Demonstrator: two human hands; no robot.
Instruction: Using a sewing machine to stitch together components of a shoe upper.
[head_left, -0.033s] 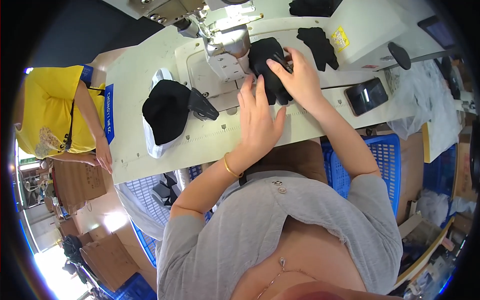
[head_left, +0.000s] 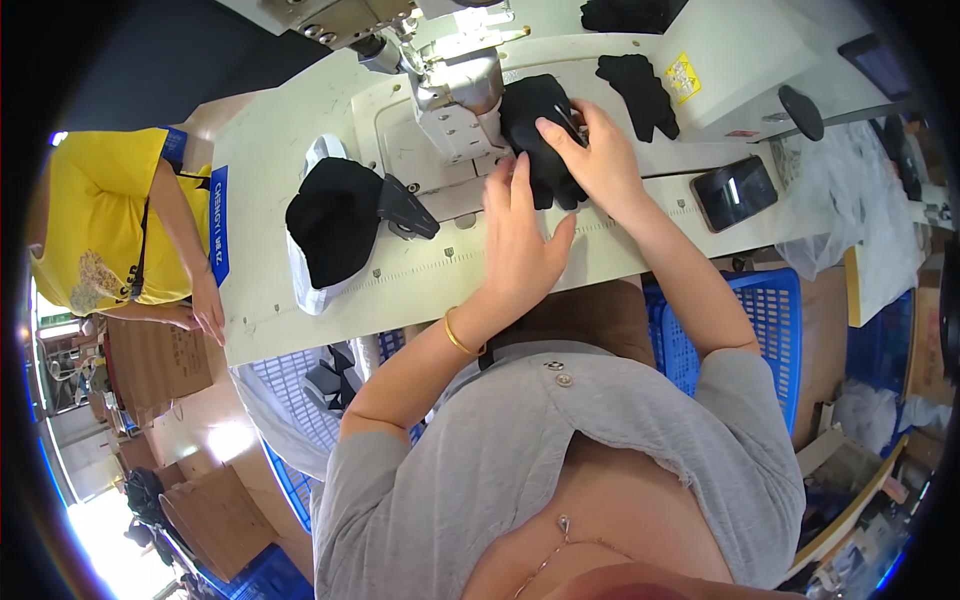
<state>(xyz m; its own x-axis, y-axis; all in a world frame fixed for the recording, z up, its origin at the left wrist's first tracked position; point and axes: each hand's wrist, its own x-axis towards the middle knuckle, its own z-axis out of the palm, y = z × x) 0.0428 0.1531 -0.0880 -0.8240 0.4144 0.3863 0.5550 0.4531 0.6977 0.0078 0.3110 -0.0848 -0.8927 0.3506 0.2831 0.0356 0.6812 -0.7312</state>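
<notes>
A black fabric piece (head_left: 535,115) lies on the machine bed, right against the sewing machine head (head_left: 455,100). My right hand (head_left: 600,165) grips its right side, thumb on top and fingers curled along the edge. Something small, dark and shiny shows by those fingers, too little visible to name. My left hand (head_left: 522,235) has its fingers stretched out, fingertips touching the lower left edge of the fabric, thumb apart. The sewing point under the head is hidden. To the left, a black cloth piece with a dark strap (head_left: 335,220) rests on a white backing.
Further black pieces (head_left: 640,95) lie behind my right hand. A phone (head_left: 733,193) is on the table at the right, near a control box (head_left: 760,70). Blue baskets (head_left: 770,320) stand below the table edge. A person in yellow (head_left: 110,220) stands at the left end.
My left hand's fingers have shifted slightly to the right along the fabric edge. The right hand keeps its hold, almost unmoved.
</notes>
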